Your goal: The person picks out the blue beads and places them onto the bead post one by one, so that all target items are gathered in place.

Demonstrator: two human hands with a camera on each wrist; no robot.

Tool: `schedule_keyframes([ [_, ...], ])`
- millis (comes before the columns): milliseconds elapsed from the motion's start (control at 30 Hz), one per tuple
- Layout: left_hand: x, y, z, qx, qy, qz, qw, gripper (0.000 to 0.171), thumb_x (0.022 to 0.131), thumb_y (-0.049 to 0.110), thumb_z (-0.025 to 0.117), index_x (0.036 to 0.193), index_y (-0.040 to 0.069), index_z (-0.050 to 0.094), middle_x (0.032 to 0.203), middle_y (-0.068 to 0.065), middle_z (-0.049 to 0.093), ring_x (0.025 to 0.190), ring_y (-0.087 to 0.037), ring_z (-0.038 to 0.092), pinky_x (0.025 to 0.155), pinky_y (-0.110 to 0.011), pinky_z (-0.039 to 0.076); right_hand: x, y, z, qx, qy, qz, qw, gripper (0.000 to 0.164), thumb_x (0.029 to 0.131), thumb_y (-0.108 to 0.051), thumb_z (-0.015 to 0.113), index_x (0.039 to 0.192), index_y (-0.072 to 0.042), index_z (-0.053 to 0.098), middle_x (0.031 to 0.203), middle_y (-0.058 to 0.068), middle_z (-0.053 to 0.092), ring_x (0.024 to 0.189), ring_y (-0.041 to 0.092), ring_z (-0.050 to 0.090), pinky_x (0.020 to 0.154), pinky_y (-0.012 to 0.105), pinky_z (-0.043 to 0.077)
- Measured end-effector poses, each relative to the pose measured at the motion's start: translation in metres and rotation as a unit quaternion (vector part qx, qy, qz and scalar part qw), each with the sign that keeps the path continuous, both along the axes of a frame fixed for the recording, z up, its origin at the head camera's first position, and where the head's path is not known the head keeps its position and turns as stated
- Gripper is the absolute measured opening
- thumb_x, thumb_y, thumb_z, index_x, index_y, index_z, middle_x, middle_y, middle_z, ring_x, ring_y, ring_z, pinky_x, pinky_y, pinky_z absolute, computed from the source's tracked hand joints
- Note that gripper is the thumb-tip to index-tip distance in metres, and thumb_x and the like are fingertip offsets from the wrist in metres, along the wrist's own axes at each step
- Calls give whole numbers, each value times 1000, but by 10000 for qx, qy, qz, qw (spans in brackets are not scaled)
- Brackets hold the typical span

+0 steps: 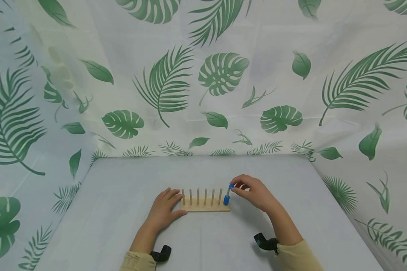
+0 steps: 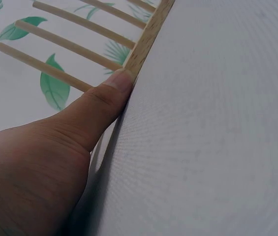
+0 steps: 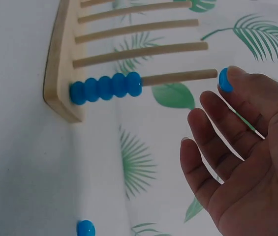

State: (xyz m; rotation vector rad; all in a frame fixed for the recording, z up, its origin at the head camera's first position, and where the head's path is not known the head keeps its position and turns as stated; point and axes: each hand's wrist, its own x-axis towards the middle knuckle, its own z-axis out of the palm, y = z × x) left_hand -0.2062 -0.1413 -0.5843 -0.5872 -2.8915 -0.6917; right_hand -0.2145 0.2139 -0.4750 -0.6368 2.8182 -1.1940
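A wooden peg rack (image 1: 205,207) with a row of upright pegs stands on the table. My left hand (image 1: 162,210) grips its left end; the left wrist view shows the thumb (image 2: 104,98) against the base's edge. Several blue beads (image 3: 107,87) are stacked low on the rightmost peg (image 3: 178,77). Between thumb and index finger, my right hand (image 1: 254,192) pinches one blue bead (image 3: 224,80). In the right wrist view that bead is just beyond the peg's tip, and the other fingers are spread loosely. The other pegs in view carry no beads.
Another blue bead (image 3: 85,228) lies on the table at the bottom of the right wrist view. A white cloth covers the table (image 1: 122,180). Leaf-printed sheets (image 1: 224,124) hang behind and at both sides. Black devices (image 1: 265,241) are worn at both wrists.
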Motion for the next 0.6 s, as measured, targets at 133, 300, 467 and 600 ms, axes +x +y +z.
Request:
schedule_keyframes([
  [133, 0, 0, 0, -5, 6, 0, 10000, 66, 82, 56, 72, 136, 18, 60, 147, -3, 52, 145, -35, 35, 121, -54, 28, 0, -5, -2, 62, -52, 31, 10000, 16, 95, -28, 68, 110, -27, 67, 105, -11, 66, 94, 10, 62, 81, 30, 57],
  [300, 0, 0, 0, -23, 4, -5, 10000, 66, 83, 55, 72, 136, 18, 60, 147, -3, 52, 145, -35, 35, 121, -54, 28, -2, -8, -6, 229, -133, -8, 9996, 17, 94, -26, 69, 111, -27, 67, 105, -12, 67, 94, 9, 62, 78, 27, 56],
  [467, -1, 0, 0, -6, -9, -21, 10000, 67, 83, 56, 71, 136, 17, 60, 147, -4, 52, 145, -35, 35, 121, -55, 28, -2, -9, -12, 257, -206, -50, 9994, 19, 93, -24, 70, 112, -24, 68, 105, -11, 67, 94, 9, 62, 78, 28, 56],
  [600, -1, 0, -1, -26, 4, -12, 10000, 67, 83, 56, 71, 136, 18, 60, 147, -3, 52, 145, -34, 36, 121, -54, 28, -3, -9, -17, 211, -243, -76, 9995, 18, 93, -23, 70, 112, -25, 67, 104, -12, 67, 93, 9, 62, 78, 28, 55],
])
